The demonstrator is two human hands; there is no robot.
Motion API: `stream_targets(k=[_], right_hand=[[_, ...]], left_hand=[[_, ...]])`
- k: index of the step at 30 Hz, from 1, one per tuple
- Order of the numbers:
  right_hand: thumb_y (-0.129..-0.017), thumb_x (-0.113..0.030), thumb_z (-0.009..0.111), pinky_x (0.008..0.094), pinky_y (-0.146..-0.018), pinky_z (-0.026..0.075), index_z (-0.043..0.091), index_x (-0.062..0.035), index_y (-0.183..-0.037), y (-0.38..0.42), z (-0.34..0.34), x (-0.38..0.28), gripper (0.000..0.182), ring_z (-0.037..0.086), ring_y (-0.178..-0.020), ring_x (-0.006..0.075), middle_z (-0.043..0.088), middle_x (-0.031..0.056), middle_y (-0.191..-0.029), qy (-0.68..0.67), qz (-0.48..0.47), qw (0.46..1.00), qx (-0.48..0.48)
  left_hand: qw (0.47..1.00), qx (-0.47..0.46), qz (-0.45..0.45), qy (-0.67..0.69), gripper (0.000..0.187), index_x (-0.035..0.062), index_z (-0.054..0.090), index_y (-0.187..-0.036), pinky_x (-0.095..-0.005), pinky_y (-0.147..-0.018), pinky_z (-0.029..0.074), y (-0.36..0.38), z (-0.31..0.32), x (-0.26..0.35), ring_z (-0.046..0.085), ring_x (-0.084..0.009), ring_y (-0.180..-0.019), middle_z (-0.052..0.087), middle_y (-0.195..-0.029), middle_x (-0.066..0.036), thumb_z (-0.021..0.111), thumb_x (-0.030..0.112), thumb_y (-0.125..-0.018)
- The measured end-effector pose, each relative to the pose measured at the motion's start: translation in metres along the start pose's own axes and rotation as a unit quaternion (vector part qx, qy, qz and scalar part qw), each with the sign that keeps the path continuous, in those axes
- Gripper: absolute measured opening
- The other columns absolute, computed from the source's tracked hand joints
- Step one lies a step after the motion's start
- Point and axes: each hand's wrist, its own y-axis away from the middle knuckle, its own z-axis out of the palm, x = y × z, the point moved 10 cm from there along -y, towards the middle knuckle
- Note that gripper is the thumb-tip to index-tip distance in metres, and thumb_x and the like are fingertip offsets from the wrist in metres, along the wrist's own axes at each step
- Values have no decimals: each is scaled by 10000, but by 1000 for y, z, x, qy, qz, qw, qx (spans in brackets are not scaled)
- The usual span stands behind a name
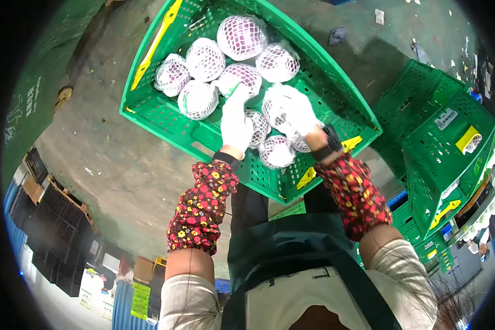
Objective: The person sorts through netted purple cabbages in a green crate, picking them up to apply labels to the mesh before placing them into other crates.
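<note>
Several round purple vegetables in white foam nets, which look like red cabbages (242,37), lie in a green crate (162,124) with yellow handles. My left hand (236,124), in a white glove, has its fingers closed against the near edge of a middle red cabbage (241,76). A little to the right, my white-gloved right hand (298,111) is closed over another netted red cabbage (273,104), covering part of it. Below and between my hands are more netted cabbages (276,152), partly hidden by my gloves.
Green crates (432,154) with yellow handles stand stacked at the right. A large green surface (38,82) rises at the left. Dark crates (55,214) are piled at the lower left. Scraps (337,36) litter the floor beyond the crate.
</note>
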Motion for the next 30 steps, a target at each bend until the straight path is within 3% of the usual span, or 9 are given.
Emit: stream_targets(k=[1,3,7,8,20,23,24,25,30], right_hand=[[-858,-137,517,244,-657,442,583,-10,-979,-15,12,10,188,514,-765,86,587,29,-894,-1,1,1000,0],[-851,-143,528,229,-676,446,597,-20,-993,-44,27,29,200,524,-811,66,598,43,-883,441,-34,897,2],[-833,-160,541,335,-755,449,607,-36,-1003,-63,61,5,221,575,-848,215,617,118,-917,485,-263,830,83],[-832,-192,529,379,-812,431,600,-39,-1026,-66,70,-4,257,560,-904,290,606,147,-956,513,-323,790,96],[-829,-205,448,371,-788,462,580,-86,-1034,-98,120,7,272,576,-907,299,589,150,-1015,769,-45,629,-105],[-849,-214,448,345,-780,470,567,-52,-1042,-97,110,26,279,586,-909,253,603,125,-987,727,-218,640,-120],[-859,-218,450,322,-785,468,561,-35,-1050,-116,86,48,287,583,-911,222,602,110,-988,588,-201,772,-135],[-869,-222,452,299,-789,466,554,-17,-1057,-127,69,59,296,579,-913,191,600,95,-989,427,-174,875,-144],[-879,-191,468,256,-776,448,554,-28,-1058,-94,89,41,258,554,-908,140,582,73,-1022,253,130,945,-159]], left_hand=[[997,49,-66,4,546,35,410,-1245,-378,-955,351,0,-7,-27,436,-322,-1116,460,-1206,-189,539,10,-715],[954,67,-256,144,545,18,381,-1262,-373,-938,371,-1,-4,-80,449,-286,-1109,457,-1207,-191,578,51,-755],[861,40,-286,419,558,-29,361,-1221,-376,-950,359,-20,25,-94,446,-281,-1114,434,-1198,-195,627,106,-750],[903,53,-289,313,551,-45,347,-1216,-362,-953,350,-22,16,-90,446,-286,-1109,439,-1185,-200,617,125,-767],[962,31,-249,105,504,12,323,-1247,-350,-1001,264,-6,56,-105,386,-276,-1151,426,-1210,-151,536,136,-807],[944,79,-264,182,525,15,348,-1230,-355,-981,306,-6,38,-92,394,-261,-1141,418,-1203,-138,589,91,-770],[909,123,-282,280,561,21,360,-1220,-359,-967,328,-3,30,-90,399,-254,-1131,415,-1196,-133,634,76,-733],[863,165,-296,375,600,27,373,-1211,-363,-953,351,-1,26,-92,403,-248,-1122,413,-1189,-128,678,60,-695],[852,141,-301,403,759,44,340,-1226,-337,-940,372,0,45,-107,409,-234,-1106,407,-1187,-121,768,87,-600]])
